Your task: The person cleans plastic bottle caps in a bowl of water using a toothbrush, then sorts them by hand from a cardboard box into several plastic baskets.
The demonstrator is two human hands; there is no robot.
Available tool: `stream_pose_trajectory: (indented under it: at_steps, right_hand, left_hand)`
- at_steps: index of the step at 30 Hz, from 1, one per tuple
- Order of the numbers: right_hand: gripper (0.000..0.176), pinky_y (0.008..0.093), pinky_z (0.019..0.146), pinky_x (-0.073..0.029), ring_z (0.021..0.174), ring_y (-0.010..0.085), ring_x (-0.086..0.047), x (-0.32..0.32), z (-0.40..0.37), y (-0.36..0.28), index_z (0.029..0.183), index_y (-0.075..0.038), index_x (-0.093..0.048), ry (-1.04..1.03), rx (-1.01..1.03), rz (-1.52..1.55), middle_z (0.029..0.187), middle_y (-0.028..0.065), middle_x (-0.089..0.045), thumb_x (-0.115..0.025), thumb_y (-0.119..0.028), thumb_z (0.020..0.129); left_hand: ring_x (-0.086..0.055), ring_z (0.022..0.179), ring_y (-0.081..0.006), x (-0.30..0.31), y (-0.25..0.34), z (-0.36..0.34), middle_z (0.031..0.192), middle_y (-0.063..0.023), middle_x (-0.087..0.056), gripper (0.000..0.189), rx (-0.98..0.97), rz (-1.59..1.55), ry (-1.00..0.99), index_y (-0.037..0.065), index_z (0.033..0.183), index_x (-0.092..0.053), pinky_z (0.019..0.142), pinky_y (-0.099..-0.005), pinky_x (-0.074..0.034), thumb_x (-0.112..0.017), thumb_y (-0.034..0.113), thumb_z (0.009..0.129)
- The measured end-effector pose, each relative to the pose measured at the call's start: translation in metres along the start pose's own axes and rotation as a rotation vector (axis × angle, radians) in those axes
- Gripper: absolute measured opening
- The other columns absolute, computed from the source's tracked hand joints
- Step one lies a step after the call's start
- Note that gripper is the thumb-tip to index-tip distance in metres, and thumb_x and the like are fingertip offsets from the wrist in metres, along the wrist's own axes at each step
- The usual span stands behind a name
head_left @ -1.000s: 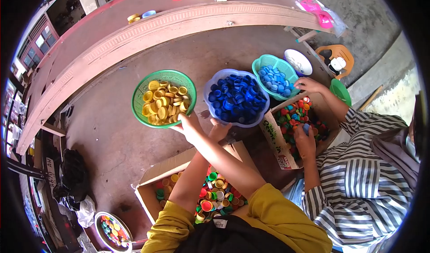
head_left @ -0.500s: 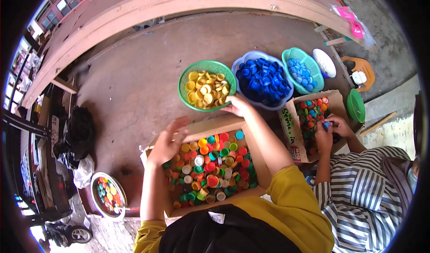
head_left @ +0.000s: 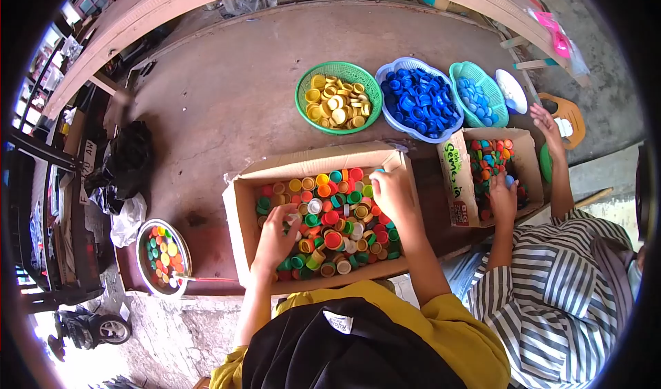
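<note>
Beneath both my hands is a cardboard box (head_left: 237,241) of mixed bottle caps (head_left: 333,239) in red, green, orange, yellow and white. My left hand (head_left: 275,236) is low over the left part of the caps, fingers curved and apart, and I see nothing clearly held. At the far right corner of the box, my right hand (head_left: 394,197) pinches a teal bottle cap (head_left: 377,172) at its fingertips. Beyond the box, a green basket (head_left: 301,107) holds yellow caps (head_left: 337,103).
Right of the green basket stand a blue basket (head_left: 387,124) of dark blue caps and a teal basket (head_left: 502,96) of light blue ones. A co-worker in a striped shirt (head_left: 558,286) handles caps in a smaller box (head_left: 456,182). A round tray (head_left: 142,265) of caps stands left.
My right hand has let go of the green basket's rim and come back to the box. My left hand has lowered to the caps. The co-worker's far hand has lifted away from the smaller box.
</note>
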State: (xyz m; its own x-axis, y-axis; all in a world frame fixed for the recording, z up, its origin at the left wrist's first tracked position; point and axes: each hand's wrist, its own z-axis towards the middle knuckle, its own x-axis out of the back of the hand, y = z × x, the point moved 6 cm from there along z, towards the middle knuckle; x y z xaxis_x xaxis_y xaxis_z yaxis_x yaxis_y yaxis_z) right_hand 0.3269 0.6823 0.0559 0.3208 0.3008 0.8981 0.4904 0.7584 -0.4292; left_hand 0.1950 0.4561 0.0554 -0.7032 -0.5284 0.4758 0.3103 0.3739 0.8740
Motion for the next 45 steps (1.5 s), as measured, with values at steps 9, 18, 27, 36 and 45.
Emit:
stream_pose_trajectory:
  at_steps: [9,18,27,36,45]
  right_hand:
    - [0.04,0.043,0.078,-0.049,0.088,0.0399,-0.057,-0.075,-0.001,0.043,0.116,-0.003,-0.051,-0.161,-0.155,-0.042,0.111,0.0261,-0.047,-0.06,-0.01,0.079]
    - [0.039,0.0349,0.08,-0.049,0.09,0.0271,-0.059,-0.021,-0.015,0.002,0.115,0.001,-0.05,0.058,0.046,0.276,0.097,0.0163,-0.056,-0.062,-0.003,0.078]
    - [0.04,0.0265,0.069,-0.05,0.079,0.0156,-0.061,0.006,-0.032,-0.048,0.13,-0.003,-0.041,-0.047,-0.11,1.559,0.1,0.0063,-0.059,-0.046,-0.017,0.093]
    - [0.024,0.0262,0.055,-0.043,0.064,0.0128,-0.056,-0.012,0.001,-0.061,0.102,-0.004,-0.06,-0.178,0.074,0.546,0.081,0.0075,-0.063,-0.063,-0.019,0.084]
    - [0.045,0.0388,0.081,-0.048,0.1,0.0332,-0.056,0.016,0.112,-0.034,0.125,-0.003,-0.045,0.646,0.182,0.009,0.122,0.0251,-0.047,-0.057,-0.02,0.085]
  left_hand:
    - [-0.053,0.098,-0.0332,-0.014,-0.058,0.011,0.103,-0.0165,-0.056,0.032,-0.057,0.32,0.084,0.002,0.105,-0.053,0.086,-0.0405,-0.042,-0.065,0.01,0.076]
    - [-0.047,0.103,-0.035,-0.004,-0.054,0.018,0.108,-0.0163,-0.051,0.041,-0.079,0.28,0.092,0.004,0.111,-0.05,0.088,-0.0422,-0.041,-0.067,0.015,0.074]
    - [-0.046,0.108,-0.0359,-0.015,-0.051,0.035,0.118,-0.0172,-0.047,0.049,-0.07,0.392,0.065,0.004,0.119,-0.044,0.091,-0.0425,-0.041,-0.065,0.013,0.076]
    - [-0.045,0.108,-0.0355,-0.018,-0.062,0.036,0.116,-0.015,-0.051,0.046,-0.044,0.443,0.057,0.005,0.12,-0.046,0.091,-0.0448,-0.038,-0.063,0.016,0.077]
    - [-0.049,0.1,-0.0332,-0.021,-0.065,0.035,0.106,-0.0129,-0.056,0.043,-0.033,0.387,0.048,0.008,0.117,-0.049,0.086,-0.0435,-0.04,-0.063,0.015,0.076]
